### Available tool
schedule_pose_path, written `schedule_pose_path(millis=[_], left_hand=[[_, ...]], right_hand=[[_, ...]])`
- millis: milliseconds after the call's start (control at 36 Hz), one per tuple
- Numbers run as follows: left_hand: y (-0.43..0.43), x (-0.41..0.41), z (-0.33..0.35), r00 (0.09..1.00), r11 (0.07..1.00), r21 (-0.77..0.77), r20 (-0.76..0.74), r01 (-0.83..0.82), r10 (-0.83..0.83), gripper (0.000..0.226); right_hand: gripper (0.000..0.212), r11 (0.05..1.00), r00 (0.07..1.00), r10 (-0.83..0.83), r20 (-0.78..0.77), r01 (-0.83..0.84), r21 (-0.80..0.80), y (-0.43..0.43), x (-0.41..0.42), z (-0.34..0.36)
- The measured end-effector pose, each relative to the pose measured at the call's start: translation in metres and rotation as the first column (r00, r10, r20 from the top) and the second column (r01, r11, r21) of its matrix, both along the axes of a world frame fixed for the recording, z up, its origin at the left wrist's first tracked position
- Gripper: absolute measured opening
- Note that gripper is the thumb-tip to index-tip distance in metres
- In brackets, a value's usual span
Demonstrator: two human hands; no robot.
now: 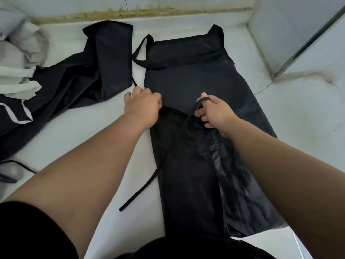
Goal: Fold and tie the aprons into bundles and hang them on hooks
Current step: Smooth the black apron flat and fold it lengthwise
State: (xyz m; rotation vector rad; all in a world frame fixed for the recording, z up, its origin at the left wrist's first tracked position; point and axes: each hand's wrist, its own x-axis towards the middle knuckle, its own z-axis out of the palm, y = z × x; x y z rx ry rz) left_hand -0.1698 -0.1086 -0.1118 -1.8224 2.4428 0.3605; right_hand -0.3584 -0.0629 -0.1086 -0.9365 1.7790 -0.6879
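Observation:
A black apron (196,81) lies lengthwise on the white surface (112,131), folded into a long strip, its neck loop (141,51) at the far end. My left hand (142,107) grips the apron's left edge at the middle fold, fingers curled under the cloth. My right hand (214,113) holds a black waist strap (200,103), which loops over my index finger and runs down across the fabric. Another strap end (138,193) trails off the apron's left side onto the surface.
A second black apron (84,75) lies crumpled at the left. Grey and white cloth (16,58) is piled at the far left. A stained wall edge (130,12) runs along the back, and a metal-edged panel (308,40) stands at the right.

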Motion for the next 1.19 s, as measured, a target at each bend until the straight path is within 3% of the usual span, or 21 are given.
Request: schedule_pose_path(millis=[83, 167, 278, 472, 556, 667, 722, 778, 861, 917, 972, 1056, 1083, 1139, 1195], left_hand=[[-0.004, 0.006, -0.003, 0.997, 0.997, -0.018, 0.013, -0.077, 0.077, 0.018], [0.001, 0.008, -0.004, 0.982, 0.98, -0.101, -0.093, -0.173, 0.163, 0.031], [0.017, 0.007, -0.011, 0.964, 0.992, -0.098, -0.261, -0.079, 0.051, 0.025], [0.031, 0.01, -0.018, 0.999, 0.998, 0.019, 0.007, -0.053, 0.053, 0.061], [0.029, 0.01, -0.014, 0.992, 0.992, 0.081, 0.09, -0.095, 0.087, 0.064], [0.026, 0.004, -0.005, 0.976, 0.979, 0.131, 0.178, -0.153, 0.129, 0.064], [0.027, 0.0, 0.0, 0.967, 0.974, 0.14, 0.206, -0.178, 0.148, 0.062], [0.031, -0.005, 0.005, 0.965, 0.973, 0.114, 0.193, -0.2, 0.175, 0.054], [0.044, -0.013, 0.012, 0.973, 0.976, 0.001, 0.073, -0.219, 0.219, 0.043], [0.056, -0.023, 0.016, 0.975, 0.976, -0.034, -0.07, -0.215, 0.212, 0.041], [0.069, -0.037, 0.02, 0.958, 0.98, -0.01, -0.211, -0.201, 0.195, 0.041], [0.094, -0.06, 0.025, 0.931, 0.985, 0.033, -0.322, -0.172, 0.173, 0.036], [0.104, -0.068, 0.026, 0.925, 0.984, 0.05, -0.336, -0.172, 0.178, 0.035], [0.123, -0.083, 0.026, 0.918, 0.98, 0.101, -0.342, -0.174, 0.199, 0.034], [0.142, -0.094, 0.023, 0.928, 0.967, 0.188, -0.298, -0.17, 0.222, 0.038]], right_hand=[[0.034, 0.999, 0.998, -0.046, -0.031, 0.047, 0.024, -0.007, 0.003, -0.003], [0.029, 0.989, 0.99, -0.142, 0.004, 0.142, 0.035, -0.014, 0.006, -0.003], [0.02, 0.936, 0.918, -0.353, 0.182, 0.346, 0.071, -0.02, 0.001, 0.003], [0.02, 0.836, 0.781, -0.539, 0.315, 0.54, 0.094, -0.026, -0.012, 0.019], [0.016, 0.809, 0.736, -0.572, 0.363, 0.579, 0.1, -0.025, -0.022, 0.024], [0.026, 0.763, 0.674, -0.605, 0.423, 0.643, 0.068, -0.024, -0.036, 0.031], [0.046, 0.767, 0.678, -0.593, 0.435, 0.64, 0.047, -0.02, -0.046, 0.036], [0.066, 0.79, 0.75, -0.56, 0.35, 0.612, -0.047, -0.013, -0.057, 0.034], [0.079, 0.857, 0.875, -0.478, 0.081, 0.485, -0.173, 0.001, -0.073, 0.028], [0.061, 0.897, 0.905, -0.423, -0.037, 0.413, -0.161, 0.013, -0.083, 0.025], [0.013, 0.954, 0.935, -0.29, -0.203, 0.264, -0.144, 0.025, -0.096, 0.021], [0.026, 0.986, 0.899, -0.165, -0.406, 0.146, -0.078, 0.048, -0.112, 0.019], [0.03, 0.988, 0.898, -0.154, -0.413, 0.148, -0.047, 0.057, -0.119, 0.022], [0.015, 0.988, 0.912, -0.08, -0.403, 0.128, 0.092, 0.074, -0.128, 0.026], [0.031, 0.983, 0.926, 0.004, -0.376, 0.065, 0.171, 0.088, -0.136, 0.028]])
